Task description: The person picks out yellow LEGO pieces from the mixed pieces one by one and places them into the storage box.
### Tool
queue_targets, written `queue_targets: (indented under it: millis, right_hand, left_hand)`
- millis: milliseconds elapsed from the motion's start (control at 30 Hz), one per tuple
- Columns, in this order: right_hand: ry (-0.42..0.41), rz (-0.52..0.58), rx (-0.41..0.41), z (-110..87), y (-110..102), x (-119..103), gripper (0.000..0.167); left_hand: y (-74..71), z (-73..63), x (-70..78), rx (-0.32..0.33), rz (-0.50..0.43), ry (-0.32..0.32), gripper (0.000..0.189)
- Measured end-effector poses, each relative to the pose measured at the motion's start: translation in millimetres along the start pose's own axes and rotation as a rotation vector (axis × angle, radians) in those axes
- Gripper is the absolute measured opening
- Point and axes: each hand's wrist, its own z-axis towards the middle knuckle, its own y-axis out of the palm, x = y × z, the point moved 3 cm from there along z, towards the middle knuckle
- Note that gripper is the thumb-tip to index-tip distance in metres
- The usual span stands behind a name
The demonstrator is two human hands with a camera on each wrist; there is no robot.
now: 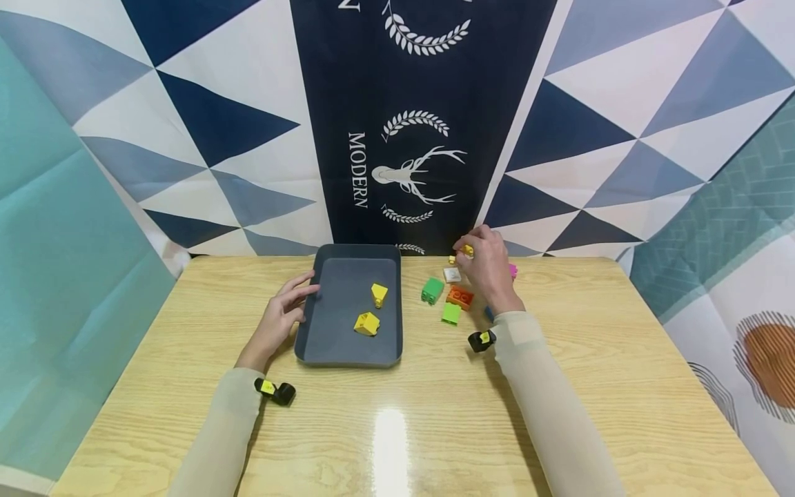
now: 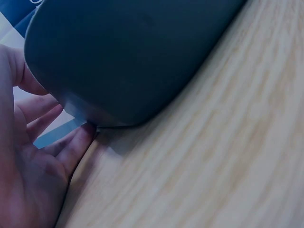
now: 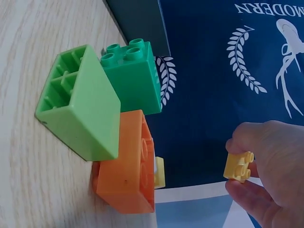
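Observation:
My right hand [image 1: 487,266] pinches a small yellow toy brick [image 3: 238,166] between thumb and fingers, above the far edge of the table. At the tray's left side, my left hand [image 1: 282,317] touches the rim with its fingers extended. The dark grey tray [image 1: 335,345] lies on the table with two yellow bricks inside: a tapered one [image 1: 379,294] and a larger sloped one [image 1: 367,324]. Close by the right hand are an orange brick [image 3: 126,164], a light green brick [image 3: 85,104] and a dark green brick [image 3: 133,78].
Around the right hand also lie a white piece [image 1: 452,275], another small yellow piece [image 1: 451,260] and a pink piece [image 1: 513,271]. A blue piece [image 1: 489,314] shows partly beside the right wrist. A patterned cloth [image 1: 397,172] hangs behind the table's far edge.

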Motion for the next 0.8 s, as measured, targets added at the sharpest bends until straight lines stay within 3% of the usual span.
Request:
queue_targets:
  millis: [400,800]
  right_hand:
    - [-0.029,0.014,0.059,8.7,-9,-6,0.015]
    - [-0.025,0.019,0.025,6.8,-6,-7,0.015]
  left_hand:
    - [0.7,0.8,-0.8,0.010,-0.009,0.011,0.060]
    - [0.5,0.8,-1.3,0.005,-0.025,0.014,0.060]
